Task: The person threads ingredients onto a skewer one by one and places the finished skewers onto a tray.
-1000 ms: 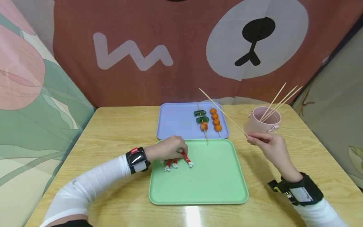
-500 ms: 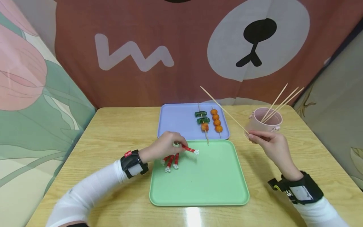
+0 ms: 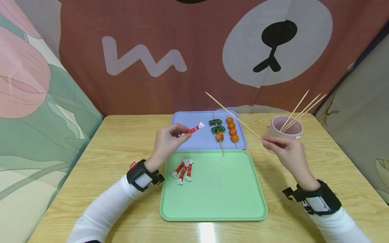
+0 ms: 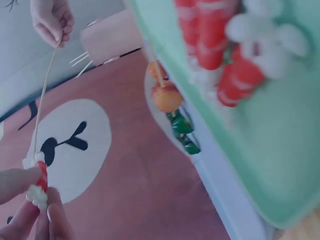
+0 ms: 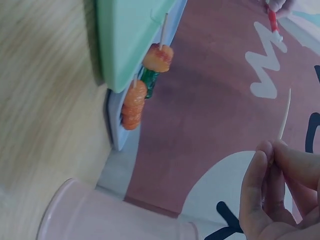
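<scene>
My left hand (image 3: 165,143) pinches a small red stick-shaped piece (image 3: 193,130) with white knobbed ends, raised in front of the blue tray. In the left wrist view, thumb and fingers hold this piece (image 4: 42,175) from both sides. My right hand (image 3: 288,155) pinches one end of a thin wooden skewer (image 3: 234,115), which slants up to the left. The skewer's tip lies above the red piece in the head view, apart from it. Several matching red pieces (image 3: 183,172) lie bunched at the upper left of the green tray (image 3: 218,199).
Behind the green tray sits a blue tray (image 3: 189,118) bearing two loaded skewers, one with green and orange pieces (image 3: 217,129), one with orange balls (image 3: 231,128). To the right stands a pink bucket (image 3: 274,130) with bare skewers (image 3: 301,106). A patterned cloth hangs behind.
My left hand has lifted one red piece off the green tray and carried it up and left, turning it so its free end points up right. The skewer has shifted slightly left.
</scene>
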{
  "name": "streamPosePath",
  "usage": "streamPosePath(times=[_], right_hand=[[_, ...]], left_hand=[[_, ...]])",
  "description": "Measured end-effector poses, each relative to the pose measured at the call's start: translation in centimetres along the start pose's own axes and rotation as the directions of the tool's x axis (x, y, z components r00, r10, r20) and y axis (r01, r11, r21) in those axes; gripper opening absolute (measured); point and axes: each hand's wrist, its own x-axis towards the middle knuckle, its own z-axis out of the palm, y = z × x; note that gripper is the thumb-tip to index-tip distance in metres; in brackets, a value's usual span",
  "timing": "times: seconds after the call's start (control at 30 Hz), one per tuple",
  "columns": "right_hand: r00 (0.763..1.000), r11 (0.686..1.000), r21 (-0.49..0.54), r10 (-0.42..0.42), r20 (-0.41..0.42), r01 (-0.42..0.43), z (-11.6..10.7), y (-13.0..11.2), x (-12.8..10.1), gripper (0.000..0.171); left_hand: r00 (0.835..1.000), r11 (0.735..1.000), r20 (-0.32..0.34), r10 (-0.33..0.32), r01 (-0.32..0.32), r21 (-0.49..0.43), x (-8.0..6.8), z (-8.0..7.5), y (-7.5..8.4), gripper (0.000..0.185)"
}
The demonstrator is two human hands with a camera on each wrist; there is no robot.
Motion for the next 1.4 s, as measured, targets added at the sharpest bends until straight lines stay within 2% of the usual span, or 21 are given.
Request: streamPosePath(times=[0.1,0.2,0.33,0.43,0.53,0.77,1.13,1.4], right_hand=[[1.0,1.0,0.03,-0.008,-0.005,0.008,0.2,-0.5,0.2,0.016],[1.0,0.999,0.038,-0.028,-0.013,0.028,0.5,-0.8,0.3,0.016],[0.997,0.996,0.045,-0.079,-0.017,0.08,0.9,-1.1,0.7,0.016],[0.993,0.993,0.034,-0.115,-0.025,0.116,1.2,-1.5,0.9,0.017],[0.991,0.991,0.025,-0.129,-0.027,0.13,1.3,-2.6,1.0,0.018],[0.987,0.986,0.035,-0.162,-0.004,0.162,1.4,-5.6,0.6,0.016],[0.984,0.984,0.013,-0.177,0.003,0.176,2.3,-3.0,1.1,0.016],[0.98,0.98,-0.016,-0.198,0.005,0.198,2.7,-3.8,1.2,0.017]], left_hand=[[0.996,0.999,-0.092,-0.008,0.004,-0.035,0.4,0.0,0.2,0.018],[0.984,0.998,-0.179,-0.021,0.009,-0.064,0.8,0.0,0.7,0.02],[0.963,0.995,-0.269,-0.029,0.001,-0.102,1.1,-0.5,2.3,0.02],[0.944,0.992,-0.329,-0.01,-0.032,-0.12,1.3,-1.0,3.5,0.02],[0.924,0.988,-0.383,0.006,-0.064,-0.14,1.6,-1.3,4.0,0.02],[0.884,0.978,-0.468,0.001,-0.097,-0.182,2.4,-1.5,4.0,0.021],[0.811,0.958,-0.585,0.021,-0.184,-0.221,3.5,-1.3,4.6,0.021],[0.759,0.95,-0.65,0.039,-0.23,-0.211,4.4,-0.7,2.7,0.019]])
